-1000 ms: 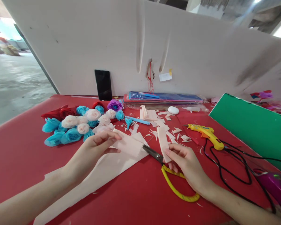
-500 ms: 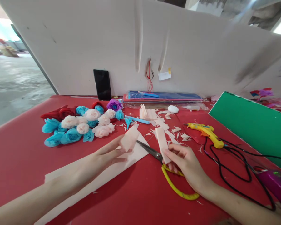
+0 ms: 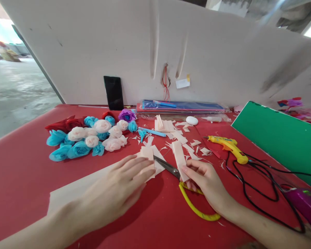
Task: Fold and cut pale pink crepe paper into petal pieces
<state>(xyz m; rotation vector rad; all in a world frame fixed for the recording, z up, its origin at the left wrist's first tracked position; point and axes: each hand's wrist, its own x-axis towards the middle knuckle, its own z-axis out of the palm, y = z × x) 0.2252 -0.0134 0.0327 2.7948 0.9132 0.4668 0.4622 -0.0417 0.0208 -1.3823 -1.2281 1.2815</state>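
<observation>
My left hand (image 3: 124, 180) lies palm down with its fingers stretched out. It rests over a small pale peach crepe paper piece (image 3: 147, 152), partly hidden under the fingers. A long sheet of the same crepe paper (image 3: 75, 192) runs beneath that hand and wrist. Between thumb and fingers, my right hand (image 3: 208, 181) pinches a folded crepe paper strip (image 3: 179, 156), tilted upward. Scissors with yellow handles (image 3: 197, 211) sit at the right hand, blades pointing left toward the small piece. The fingers partly cover one handle loop, so I cannot tell whether they grip it.
Paper scraps (image 3: 180, 137) and a blue pen (image 3: 152, 132) lie beyond my hands. Blue, white and red paper flowers (image 3: 92, 141) cluster left. A yellow glue gun (image 3: 229, 147) with a black cable, a green board (image 3: 280, 138) and a purple device (image 3: 304, 204) are right. A phone (image 3: 113, 93) leans behind.
My left hand has turned palm down and set the small paper piece, held between its fingers before, onto the long sheet. My right hand stays nearly still with its strip.
</observation>
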